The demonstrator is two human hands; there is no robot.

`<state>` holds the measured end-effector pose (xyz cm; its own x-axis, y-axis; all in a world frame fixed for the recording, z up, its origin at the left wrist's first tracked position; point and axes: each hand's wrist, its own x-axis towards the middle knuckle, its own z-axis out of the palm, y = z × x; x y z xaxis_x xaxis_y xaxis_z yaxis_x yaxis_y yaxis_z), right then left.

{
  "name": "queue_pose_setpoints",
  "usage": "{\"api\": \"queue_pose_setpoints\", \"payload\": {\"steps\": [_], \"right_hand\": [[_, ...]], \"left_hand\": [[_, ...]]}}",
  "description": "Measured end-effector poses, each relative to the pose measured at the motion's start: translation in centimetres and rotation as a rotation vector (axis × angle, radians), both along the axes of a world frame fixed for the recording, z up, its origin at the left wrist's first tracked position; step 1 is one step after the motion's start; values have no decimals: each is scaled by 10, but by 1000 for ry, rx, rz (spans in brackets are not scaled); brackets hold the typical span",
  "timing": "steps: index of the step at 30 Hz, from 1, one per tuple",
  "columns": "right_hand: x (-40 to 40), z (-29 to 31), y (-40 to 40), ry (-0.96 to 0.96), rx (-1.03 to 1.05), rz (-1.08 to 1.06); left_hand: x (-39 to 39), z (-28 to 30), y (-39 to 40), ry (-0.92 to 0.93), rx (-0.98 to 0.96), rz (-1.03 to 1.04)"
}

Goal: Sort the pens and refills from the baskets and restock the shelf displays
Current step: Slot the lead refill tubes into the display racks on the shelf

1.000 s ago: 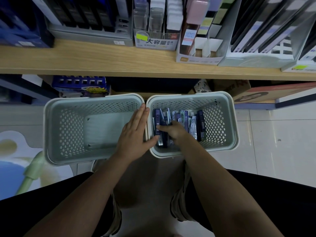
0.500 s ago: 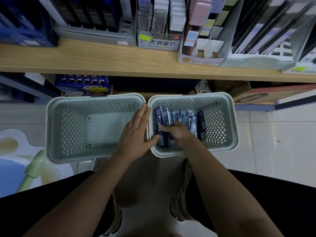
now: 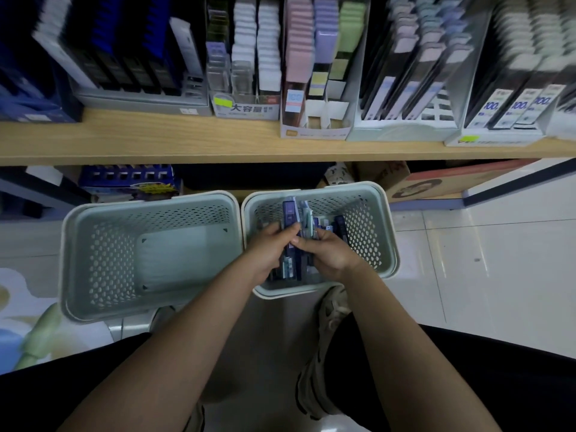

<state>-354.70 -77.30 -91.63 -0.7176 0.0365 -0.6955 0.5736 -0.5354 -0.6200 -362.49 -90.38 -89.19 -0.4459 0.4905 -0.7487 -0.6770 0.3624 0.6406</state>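
Observation:
Two pale green perforated baskets stand side by side on the floor. The left basket (image 3: 103, 263) holds nothing. The right basket (image 3: 371, 232) holds several blue and purple refill packs (image 3: 338, 224). Both my hands are inside the right basket. My left hand (image 3: 269, 249) and my right hand (image 3: 327, 254) together grip a bundle of packs (image 3: 291, 213), whose tops stick up above my fingers. The lower ends of the packs are hidden by my hands.
A wooden shelf (image 3: 187, 141) runs across above the baskets, lined with display boxes of pens and refills (image 3: 249, 73). Boxes and cartons (image 3: 420, 185) sit under the shelf. White tiled floor (image 3: 483, 275) lies to the right. My knees and shoes are below.
My left hand left the rim between the baskets and went into the right basket. Both hands now grip a bundle of packs, lifted partly upright. The camera has tilted up.

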Motion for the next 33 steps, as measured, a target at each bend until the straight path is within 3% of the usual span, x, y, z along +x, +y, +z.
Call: {"api": "queue_pose_setpoints", "payload": {"steps": [4,12,21,29,33], "right_hand": [[11,1,13,21,-22,-72],[13,6,26,36,-6,-126],[5,8,16,17,-41,-339],[3,17,12,-22,-57,-293],[9,26,6,-60,13,-262]], "left_hand": [[6,-3,7,-211,78,52],[7,-14,11,-150,43,163],[18,-20,13,-39,79,54],[10,-13,3,64,71,-33],[8,-2,-3,3,92,31]]}}
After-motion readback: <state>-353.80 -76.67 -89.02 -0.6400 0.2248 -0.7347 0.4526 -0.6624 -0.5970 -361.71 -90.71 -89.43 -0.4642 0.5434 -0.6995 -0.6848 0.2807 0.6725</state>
